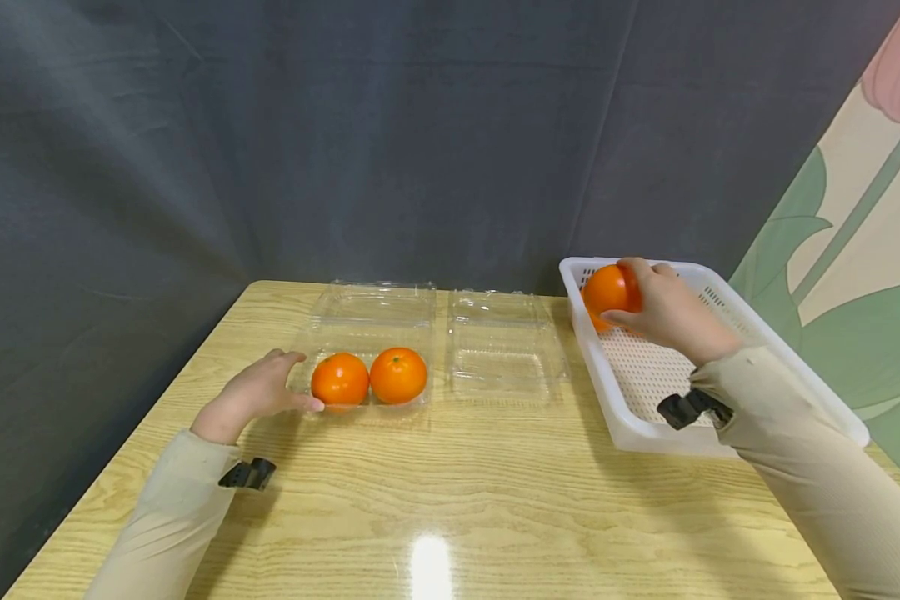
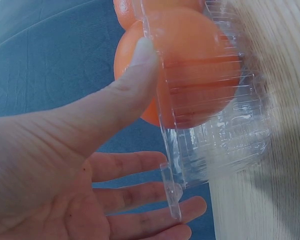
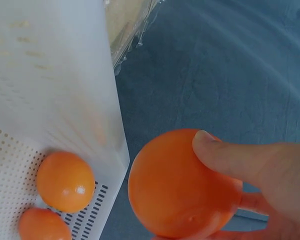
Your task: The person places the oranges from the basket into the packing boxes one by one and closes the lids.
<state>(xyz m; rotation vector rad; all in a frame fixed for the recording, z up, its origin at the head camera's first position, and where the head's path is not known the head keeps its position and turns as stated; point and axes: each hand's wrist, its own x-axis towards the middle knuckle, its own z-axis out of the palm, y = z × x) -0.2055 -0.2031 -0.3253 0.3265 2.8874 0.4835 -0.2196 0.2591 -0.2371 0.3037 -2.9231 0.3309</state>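
My right hand [image 1: 671, 308] grips an orange [image 1: 607, 288] over the far left corner of a white basket [image 1: 606, 400]. In the right wrist view, the thumb lies across that orange, with fingers beneath. Two more oranges, one [image 3: 66, 182] above the other [image 3: 43, 225], rest on the perforated basket floor. At the left, a clear plastic clamshell box [image 1: 371, 315] with its lid laid back holds two oranges, one [image 1: 340, 381] beside the other [image 1: 398, 376]. My left hand [image 1: 258, 389] touches its left end, thumb along the rim and the other fingers extended at the corner.
A second clear clamshell box [image 1: 504, 362], lid folded back, lies between the first box and the basket. The wooden table [image 1: 450, 492] ends at a dark curtain [image 1: 420, 150] behind and on the left. A flower-patterned panel [image 1: 847, 225] stands at the right.
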